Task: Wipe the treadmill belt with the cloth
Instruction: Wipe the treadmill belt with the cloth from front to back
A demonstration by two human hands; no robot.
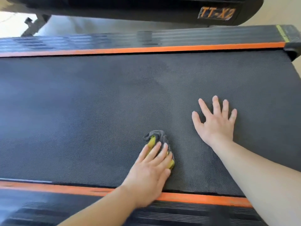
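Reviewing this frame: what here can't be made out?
- Cloth: mostly covered by the left hand; its full shape is hidden, head view.
- Belt: cut off by the left edge of the head view; length unknown.
- Far side rail: blurred at the left, ribs unreadable.
- Black housing: cut off by the top edge.

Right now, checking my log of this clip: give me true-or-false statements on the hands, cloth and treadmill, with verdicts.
1. The left hand presses a crumpled grey-and-yellow cloth onto the dark textured treadmill belt. True.
2. The right hand holds a second cloth. False: it lies flat on the belt, fingers spread, empty.
3. Blue stripes edge the belt. False: the edge stripes are orange.
4. The cloth lies nearer the near side rail than the far side rail. True.
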